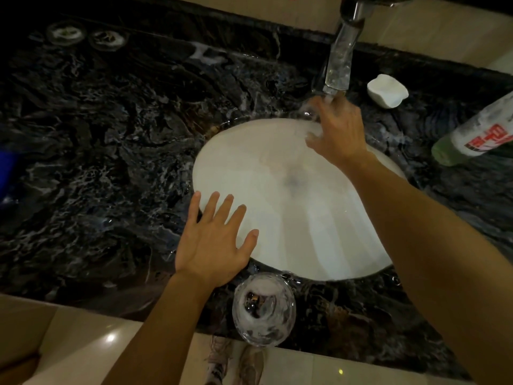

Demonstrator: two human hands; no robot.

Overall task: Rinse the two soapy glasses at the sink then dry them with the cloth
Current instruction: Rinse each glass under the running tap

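Note:
My right hand (340, 132) reaches under the chrome tap (340, 54) at the far rim of the white sink (319, 232). Its fingers curl round a clear glass (309, 118), which is blurred and mostly hidden by the hand. A second glass (263, 309), with foam inside, stands upright on the dark marble counter (97, 162) at the sink's near edge. My left hand (216, 240) lies flat with fingers spread on the sink's near-left rim, just up and left of that glass, holding nothing.
A white bowl-like object (387, 90) sits right of the tap. Further right, a bottle (477, 134) with green liquid and a red label leans over the counter. Two round glass pieces (65, 33) lie far left. Something blue (8, 173) shows at the left edge.

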